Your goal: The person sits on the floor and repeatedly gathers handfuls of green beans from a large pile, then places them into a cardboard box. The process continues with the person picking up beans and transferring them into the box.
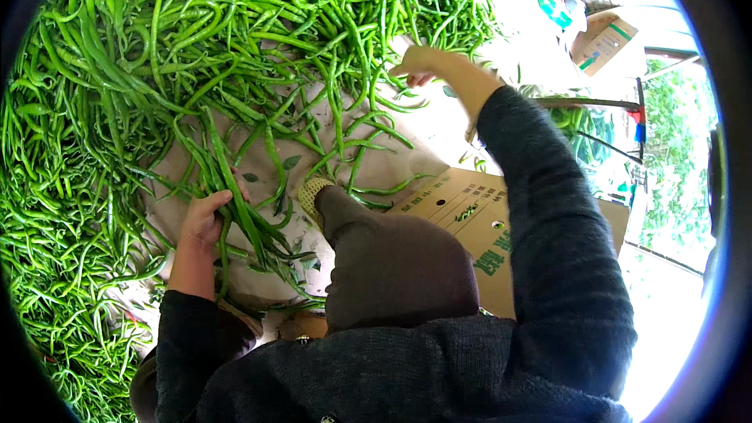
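A large heap of long green chili peppers fills the upper and left parts of the head view. My left hand grips a bunch of long green peppers, with the thumb laid across them. My right hand is held at the heap's right edge, its fingers partly bent and slightly blurred; whether a pepper is in it, I cannot tell. Loose peppers lie on the pale ground sheet between my hands.
A cardboard box with green print lies beside my knee, partly behind my right sleeve. My foot in a yellowish shoe rests on the sheet. Another open carton stands at the upper right, near a metal frame.
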The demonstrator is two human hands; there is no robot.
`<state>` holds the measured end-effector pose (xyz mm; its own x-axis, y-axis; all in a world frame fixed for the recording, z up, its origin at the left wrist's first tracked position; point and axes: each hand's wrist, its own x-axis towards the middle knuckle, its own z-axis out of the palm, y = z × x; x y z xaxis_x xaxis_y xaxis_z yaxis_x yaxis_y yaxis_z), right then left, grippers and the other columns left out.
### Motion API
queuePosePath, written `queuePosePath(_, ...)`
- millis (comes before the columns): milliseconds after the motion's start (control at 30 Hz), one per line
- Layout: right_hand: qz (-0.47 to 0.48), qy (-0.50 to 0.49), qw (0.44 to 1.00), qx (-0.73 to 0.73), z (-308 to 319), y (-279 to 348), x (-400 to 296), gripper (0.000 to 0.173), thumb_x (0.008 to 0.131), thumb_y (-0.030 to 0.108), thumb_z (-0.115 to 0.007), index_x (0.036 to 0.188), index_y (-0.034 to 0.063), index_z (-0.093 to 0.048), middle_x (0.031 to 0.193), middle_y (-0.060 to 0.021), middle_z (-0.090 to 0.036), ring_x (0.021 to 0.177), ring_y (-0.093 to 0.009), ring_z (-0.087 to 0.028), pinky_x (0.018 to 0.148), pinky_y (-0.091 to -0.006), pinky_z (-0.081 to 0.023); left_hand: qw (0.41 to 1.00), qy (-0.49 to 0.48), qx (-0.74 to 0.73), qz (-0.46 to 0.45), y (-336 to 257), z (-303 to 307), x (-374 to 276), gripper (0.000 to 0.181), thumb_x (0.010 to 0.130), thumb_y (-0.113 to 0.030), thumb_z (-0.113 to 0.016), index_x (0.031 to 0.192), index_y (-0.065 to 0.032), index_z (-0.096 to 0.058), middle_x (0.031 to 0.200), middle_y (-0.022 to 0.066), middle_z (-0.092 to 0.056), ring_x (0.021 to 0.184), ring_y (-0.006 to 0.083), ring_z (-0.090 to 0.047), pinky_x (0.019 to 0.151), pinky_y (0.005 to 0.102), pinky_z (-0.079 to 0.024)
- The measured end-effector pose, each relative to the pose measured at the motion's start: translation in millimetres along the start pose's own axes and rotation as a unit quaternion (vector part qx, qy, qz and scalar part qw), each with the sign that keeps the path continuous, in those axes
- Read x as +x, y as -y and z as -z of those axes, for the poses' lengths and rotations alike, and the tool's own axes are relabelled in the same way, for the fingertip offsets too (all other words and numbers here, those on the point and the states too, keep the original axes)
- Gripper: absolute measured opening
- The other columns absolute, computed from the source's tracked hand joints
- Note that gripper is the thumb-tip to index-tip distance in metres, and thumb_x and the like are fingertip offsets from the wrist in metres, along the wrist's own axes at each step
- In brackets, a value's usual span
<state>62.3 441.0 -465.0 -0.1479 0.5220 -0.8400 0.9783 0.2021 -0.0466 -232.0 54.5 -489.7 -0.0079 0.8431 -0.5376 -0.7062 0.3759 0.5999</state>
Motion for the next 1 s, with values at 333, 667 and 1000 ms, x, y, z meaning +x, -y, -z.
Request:
queuePosePath(333, 0.051, -0.371, 0.862, 0.342, -169.6, 38.8, 81.1, 0.031, 0.086, 0.026, -0.059, 0.101, -0.0012, -0.060, 0.086, -0.0144, -0.062, 0.074, -0.023, -0.056, 0.069, -0.0365, -0.044, 1.000, -0.003, 0.015, 0.014, -6.5, 7.5, 4.6, 0.056, 0.068, -0.021, -0.071, 0.116, -0.0025, -0.048, 0.086, 0.0095, -0.058, 0.081, 0.0238, -0.058, 0.078, 0.0378, -0.048)
queuePosePath(667, 0.369, -0.110, 0.814, 0.434, -163.4, 130.9, -110.3, 0.028, 0.083, 0.006, -0.066, 0.110, 0.0082, -0.059, 0.082, 0.0016, -0.054, 0.073, -0.007, -0.049, 0.067, -0.0225, -0.044, 0.999, 0.014, -0.044, -0.010, -16.0, -13.9, 38.7, 0.044, 0.075, -0.012, -0.068, 0.115, 0.0003, -0.052, 0.096, 0.0120, -0.063, 0.089, 0.0267, -0.062, 0.082, 0.0395, -0.049)
queuePosePath(1000, 0.425, -0.029, 0.845, 0.324, -186.0, 148.9, -124.1, 0.047, 0.074, 0.007, -0.073, 0.116, 0.0081, -0.054, 0.093, -0.0030, -0.057, 0.080, -0.010, -0.055, 0.072, -0.0245, -0.046, 0.983, -0.020, -0.156, -0.094, -0.2, 29.1, 28.8, 0.051, 0.079, -0.012, -0.062, 0.126, -0.0023, -0.045, 0.112, 0.0143, -0.058, 0.096, 0.0247, -0.059, 0.085, 0.0394, -0.048)
